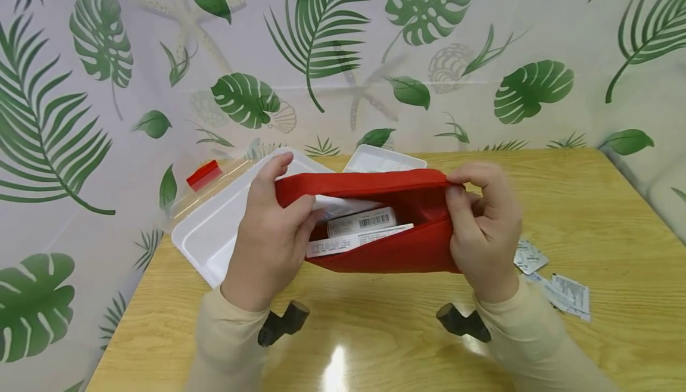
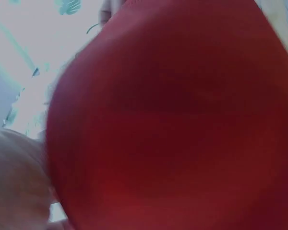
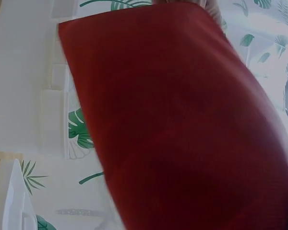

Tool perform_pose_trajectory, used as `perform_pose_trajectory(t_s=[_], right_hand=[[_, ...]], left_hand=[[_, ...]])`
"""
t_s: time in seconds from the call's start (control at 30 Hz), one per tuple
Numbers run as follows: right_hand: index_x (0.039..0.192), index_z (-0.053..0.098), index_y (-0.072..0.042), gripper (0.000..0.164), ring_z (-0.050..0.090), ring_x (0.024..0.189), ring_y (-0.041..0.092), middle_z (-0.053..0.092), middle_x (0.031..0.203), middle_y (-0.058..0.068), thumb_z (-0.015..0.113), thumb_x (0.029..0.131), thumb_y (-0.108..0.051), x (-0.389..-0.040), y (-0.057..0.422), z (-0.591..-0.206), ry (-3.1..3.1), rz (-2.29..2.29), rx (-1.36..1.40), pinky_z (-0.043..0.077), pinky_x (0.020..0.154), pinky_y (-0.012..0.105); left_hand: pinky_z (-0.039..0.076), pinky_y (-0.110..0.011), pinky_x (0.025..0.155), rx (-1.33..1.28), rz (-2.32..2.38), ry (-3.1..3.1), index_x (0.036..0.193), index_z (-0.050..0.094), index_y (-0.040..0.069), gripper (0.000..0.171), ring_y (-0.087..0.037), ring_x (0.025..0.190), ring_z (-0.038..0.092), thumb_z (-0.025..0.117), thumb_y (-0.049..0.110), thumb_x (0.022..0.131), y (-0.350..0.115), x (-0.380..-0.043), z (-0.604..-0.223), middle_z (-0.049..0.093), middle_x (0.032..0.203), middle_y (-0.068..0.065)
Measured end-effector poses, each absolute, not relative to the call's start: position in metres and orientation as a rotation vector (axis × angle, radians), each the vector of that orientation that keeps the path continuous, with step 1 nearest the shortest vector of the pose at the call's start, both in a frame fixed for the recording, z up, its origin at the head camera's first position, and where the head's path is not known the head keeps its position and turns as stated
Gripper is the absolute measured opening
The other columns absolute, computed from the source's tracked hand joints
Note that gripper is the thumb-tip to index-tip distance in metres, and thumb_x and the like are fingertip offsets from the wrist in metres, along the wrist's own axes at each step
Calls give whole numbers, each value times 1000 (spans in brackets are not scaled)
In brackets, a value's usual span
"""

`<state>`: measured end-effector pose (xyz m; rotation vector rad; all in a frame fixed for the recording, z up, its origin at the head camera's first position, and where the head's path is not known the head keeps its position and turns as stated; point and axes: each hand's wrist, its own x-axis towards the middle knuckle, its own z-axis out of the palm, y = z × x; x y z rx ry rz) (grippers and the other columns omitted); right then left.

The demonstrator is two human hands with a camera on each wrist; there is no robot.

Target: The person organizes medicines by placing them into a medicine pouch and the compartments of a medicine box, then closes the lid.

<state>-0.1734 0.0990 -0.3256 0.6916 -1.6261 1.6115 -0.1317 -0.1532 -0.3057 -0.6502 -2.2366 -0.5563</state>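
Note:
A red pouch (image 1: 386,258) is held up above the table, its mouth gaping towards me. Inside lie a white box with a barcode (image 1: 361,221), a flat printed white box (image 1: 359,240) along the near edge, and a white folded piece (image 1: 343,204) behind them. At the left end of the mouth, my left hand (image 1: 273,237) grips the pouch, with the thumb by the white piece. My right hand (image 1: 485,228) pinches the right corner between thumb and fingers. In both wrist views the red cloth (image 2: 173,124) (image 3: 182,115) fills most of the picture and hides the contents.
Behind my left hand stands a white plastic box (image 1: 209,243) with a clear lid (image 1: 230,174) and a red latch (image 1: 203,176). A smaller white tray (image 1: 386,158) sits behind the pouch. Foil packs (image 1: 530,258) and flat sachets (image 1: 570,296) lie on the wooden table (image 1: 632,261) at right.

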Motion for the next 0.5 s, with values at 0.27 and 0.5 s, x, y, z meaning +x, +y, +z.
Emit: perform_pose_trajectory(t_s=[0.27,0.5], right_hand=[[86,60,12,17,50,59,10,55,88,25,57,92,-4,-170,88,-329,-1599,1438,844,43,53,15],[94,54,20,11,60,60,16,56,92,21,52,88,11,-171,93,-330,-1494,1694,749,50,57,19]], left_hand=[[37,-56,93,-622,-238,-2382,76,70,19,15,-40,126,39,66,9,86,-138,-133,-313,47,135,-18],[35,-54,102,-676,-557,-2288,99,72,15,16,-39,134,32,73,16,83,-137,-143,-319,35,146,-21]])
